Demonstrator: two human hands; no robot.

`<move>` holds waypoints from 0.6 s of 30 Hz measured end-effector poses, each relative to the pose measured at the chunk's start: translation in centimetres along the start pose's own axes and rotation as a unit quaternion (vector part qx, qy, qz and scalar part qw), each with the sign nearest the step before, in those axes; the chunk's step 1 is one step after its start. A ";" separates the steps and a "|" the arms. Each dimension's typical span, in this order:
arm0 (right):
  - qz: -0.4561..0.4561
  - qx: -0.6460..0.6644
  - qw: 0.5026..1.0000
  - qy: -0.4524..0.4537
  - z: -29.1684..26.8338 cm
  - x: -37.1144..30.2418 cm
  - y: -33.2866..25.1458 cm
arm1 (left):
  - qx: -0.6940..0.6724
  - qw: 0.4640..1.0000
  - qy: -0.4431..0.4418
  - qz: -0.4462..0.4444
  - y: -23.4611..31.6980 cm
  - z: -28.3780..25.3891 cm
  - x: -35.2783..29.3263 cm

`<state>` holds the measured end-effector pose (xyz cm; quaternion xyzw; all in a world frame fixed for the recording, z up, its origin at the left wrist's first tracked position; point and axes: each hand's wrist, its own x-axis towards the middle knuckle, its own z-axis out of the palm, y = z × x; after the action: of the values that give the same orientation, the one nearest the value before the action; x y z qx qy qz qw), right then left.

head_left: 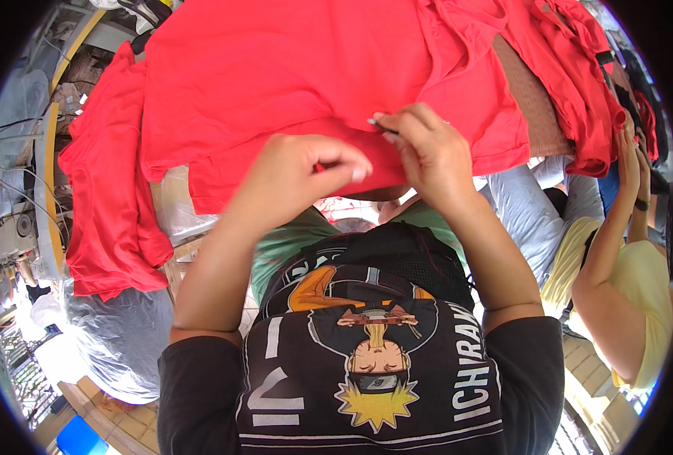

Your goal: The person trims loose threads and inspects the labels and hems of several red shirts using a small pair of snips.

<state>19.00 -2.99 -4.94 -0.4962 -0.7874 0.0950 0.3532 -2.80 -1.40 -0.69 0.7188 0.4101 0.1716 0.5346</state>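
Red fabric [276,68], seemingly a garment, lies spread in front of me, its near edge hanging toward my lap. My right hand [435,152] is above its near part, fingers closed around a small dark tool [384,127] with a shiny pale tip pointing left; most of the tool is hidden in my grip. To its left, my left hand [306,171] hovers over the near edge of the fabric. Its thumb and fingers curl together in a pinch, and whatever is between them is too small to make out.
Another red garment [109,174] hangs at the left, above a plastic-wrapped bundle [116,341]. More red fabric [572,83] lies over a brown surface [534,106] at the right. A person in a yellow top [640,296] sits close on my right, hands raised. Machines [10,243] stand far left.
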 end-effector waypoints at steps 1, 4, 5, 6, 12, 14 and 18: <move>0.006 -0.006 1.000 0.006 -0.4 0.1 0.4 | 0.074 0.994 -0.075 0.040 1.9 -1.9 -0.8; 0.005 -0.001 0.998 0.059 -2.5 1.6 0.9 | 0.305 0.930 -0.018 0.205 6.4 -4.5 -4.3; 0.012 0.007 0.998 0.061 -3.3 1.9 0.9 | 0.329 0.922 -0.017 0.205 8.1 -5.1 -4.8; 0.011 0.021 0.998 0.059 -4.2 2.6 0.6 | 0.354 0.914 -0.010 0.199 9.4 -5.4 -5.5; -0.066 -0.113 0.991 0.011 -9.6 4.5 -0.3 | 0.232 0.946 0.065 0.215 6.9 -4.9 -2.6; -0.033 -0.101 0.994 -0.002 -11.6 5.7 -1.1 | 0.189 0.946 0.126 0.229 3.5 -2.4 0.0; 0.041 -0.050 0.979 0.193 -14.9 6.5 -2.6 | 0.383 0.857 0.135 0.317 -2.7 2.5 5.8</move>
<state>25.17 -1.76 10.26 -0.5540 -0.6873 -0.0276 0.4690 1.31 1.74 -5.13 0.9277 0.2611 0.2565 0.0735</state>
